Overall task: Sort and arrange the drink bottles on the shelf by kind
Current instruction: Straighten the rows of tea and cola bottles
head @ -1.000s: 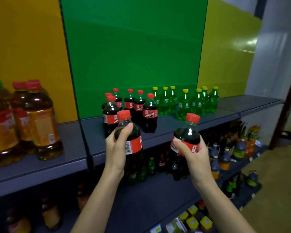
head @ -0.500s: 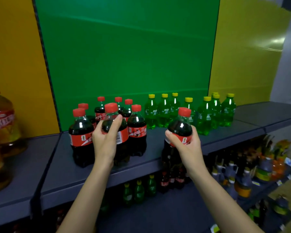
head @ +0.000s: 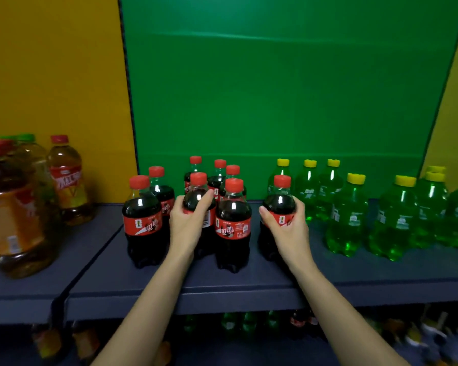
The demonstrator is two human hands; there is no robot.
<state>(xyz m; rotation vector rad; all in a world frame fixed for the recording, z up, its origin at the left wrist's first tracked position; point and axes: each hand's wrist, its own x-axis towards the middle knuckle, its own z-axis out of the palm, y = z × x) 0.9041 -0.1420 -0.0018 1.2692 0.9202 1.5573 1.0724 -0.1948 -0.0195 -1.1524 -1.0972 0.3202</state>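
Several dark cola bottles with red caps stand clustered on the blue-grey shelf in front of the green panel. My left hand grips one cola bottle inside that cluster, between two front bottles. My right hand grips another cola bottle standing on the shelf just right of the cluster. Several green soda bottles with yellow caps fill the shelf further right.
Large amber tea bottles stand on the left shelf section before the yellow panel. A lower shelf holds more dark and green bottles in shadow. A strip of bare shelf runs along the front edge.
Both hands moved forward and set their cola bottles onto the shelf, the left one into the cola cluster, the right one beside it. The view moved closer to the shelf.
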